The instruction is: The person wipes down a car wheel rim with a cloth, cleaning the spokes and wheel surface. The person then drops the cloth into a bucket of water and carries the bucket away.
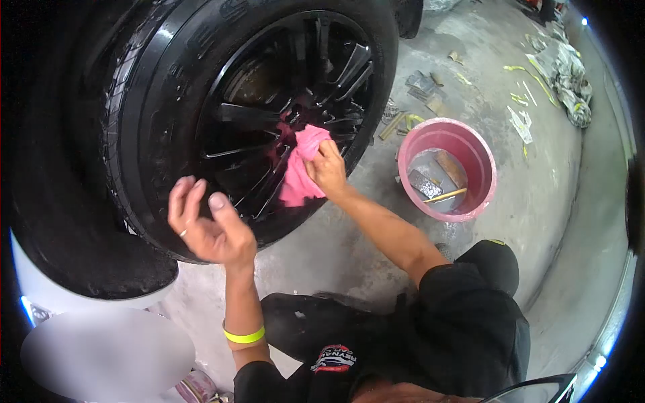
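Observation:
A pink cloth [304,171] is bunched in my right hand [327,168], pressed against the spokes near the hub of a black car wheel [248,115]. The cloth's lower end hangs over the spokes toward the rim, and a pink reflection shows in the glossy finish. My left hand [213,225] is raised in front of the lower part of the tyre [158,144], fingers apart and curled a little, with nothing in it. A ring is on one finger and a yellow band on that wrist.
Right of the wheel stands a pink tub [484,178] holding murky water, blocks and a yellow stick. Scraps and tape strips litter the concrete floor [484,60]. Crumpled plastic sheeting [564,74] lies by the right wall. A container [196,388] sits at the lower left.

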A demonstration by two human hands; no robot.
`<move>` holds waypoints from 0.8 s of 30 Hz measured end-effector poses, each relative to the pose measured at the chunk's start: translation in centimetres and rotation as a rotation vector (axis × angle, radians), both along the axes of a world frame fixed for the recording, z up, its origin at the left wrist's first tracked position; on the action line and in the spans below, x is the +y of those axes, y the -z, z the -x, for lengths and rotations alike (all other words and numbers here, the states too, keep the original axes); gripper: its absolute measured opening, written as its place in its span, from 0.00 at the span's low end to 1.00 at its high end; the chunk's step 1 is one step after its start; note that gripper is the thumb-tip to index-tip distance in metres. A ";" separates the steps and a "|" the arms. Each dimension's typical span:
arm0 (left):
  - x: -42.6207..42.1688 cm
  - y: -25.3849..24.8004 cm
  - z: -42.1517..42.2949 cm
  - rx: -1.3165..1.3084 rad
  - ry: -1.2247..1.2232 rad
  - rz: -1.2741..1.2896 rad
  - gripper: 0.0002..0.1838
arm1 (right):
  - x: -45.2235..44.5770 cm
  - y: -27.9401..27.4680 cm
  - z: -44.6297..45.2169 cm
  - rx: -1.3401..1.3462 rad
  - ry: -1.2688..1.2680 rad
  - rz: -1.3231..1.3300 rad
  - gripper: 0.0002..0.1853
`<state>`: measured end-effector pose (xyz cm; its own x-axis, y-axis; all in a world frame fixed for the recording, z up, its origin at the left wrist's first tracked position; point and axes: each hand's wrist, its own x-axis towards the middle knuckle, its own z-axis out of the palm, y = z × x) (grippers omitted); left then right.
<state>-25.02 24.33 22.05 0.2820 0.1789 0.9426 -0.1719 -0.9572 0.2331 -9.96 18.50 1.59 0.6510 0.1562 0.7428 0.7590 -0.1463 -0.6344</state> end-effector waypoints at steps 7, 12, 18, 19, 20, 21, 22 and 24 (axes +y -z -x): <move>1.6 6.8 -1.4 0.603 -0.356 -0.172 0.17 | -3.2 -11.4 -2.0 -0.291 0.232 -0.316 0.13; 1.8 7.5 -2.0 0.915 -0.478 -0.294 0.23 | 1.1 -13.2 -11.5 0.051 0.181 -0.222 0.21; 2.7 8.2 -4.3 1.047 -0.559 -0.156 0.19 | -2.2 -18.1 -14.1 0.481 0.205 -0.164 0.33; 2.7 8.7 -4.4 0.982 -0.571 -0.169 0.19 | -1.8 -17.4 -13.8 0.386 0.178 -0.255 0.32; 2.5 9.2 -4.4 0.996 -0.565 -0.174 0.19 | -0.9 -15.9 -13.0 0.295 0.143 -0.339 0.31; 2.1 9.4 -4.4 0.978 -0.639 -0.198 0.20 | 0.3 -13.1 -12.3 0.106 0.252 -0.325 0.26; 1.9 9.6 -4.6 0.948 -0.714 -0.219 0.21 | 0.4 -11.5 -10.9 0.087 0.298 -0.297 0.21; 2.0 9.8 -4.7 0.950 -0.711 -0.184 0.22 | -0.2 -9.1 -9.1 0.030 0.353 -0.272 0.18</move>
